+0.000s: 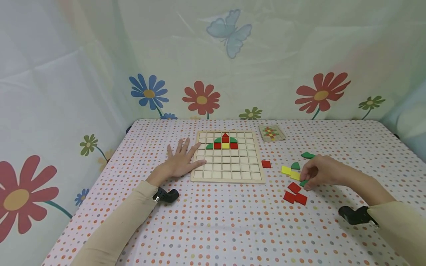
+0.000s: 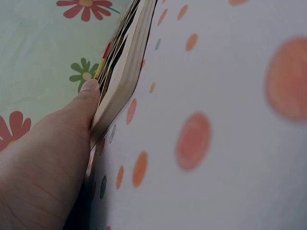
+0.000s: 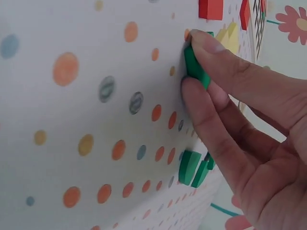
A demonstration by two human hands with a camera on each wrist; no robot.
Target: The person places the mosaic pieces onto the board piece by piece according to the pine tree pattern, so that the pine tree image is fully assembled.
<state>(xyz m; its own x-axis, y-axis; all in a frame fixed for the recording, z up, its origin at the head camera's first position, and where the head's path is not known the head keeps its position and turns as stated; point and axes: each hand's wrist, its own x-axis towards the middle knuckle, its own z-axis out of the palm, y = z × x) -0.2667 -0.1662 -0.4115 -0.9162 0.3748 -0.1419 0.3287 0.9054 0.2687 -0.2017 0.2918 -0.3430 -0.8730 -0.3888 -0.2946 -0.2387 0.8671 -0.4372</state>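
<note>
My left hand (image 1: 179, 162) lies with spread, straight fingers at the left side of a wooden grid board (image 1: 226, 167), its thumb resting on the frame. Near the top of the grid sit a red triangle (image 1: 225, 135), several red squares, green curved tiles and one yellow square (image 1: 226, 146). Over to the right, my right hand (image 1: 321, 171) pinches a green tile (image 3: 195, 67) between thumb and fingers, close to the tablecloth. Around that hand lie yellow tiles (image 1: 285, 170), red square tiles (image 1: 294, 187) and further green tiles (image 1: 295, 166). The held tile's full outline is partly hidden by fingers.
A small pattern card (image 1: 273, 133) with a tree-like design lies beyond the board's upper right corner. One red square (image 1: 266, 164) sits alone beside the board's right edge. The dotted tablecloth (image 1: 213, 225) covers the table, with a flowered curtain (image 1: 266, 92) behind it.
</note>
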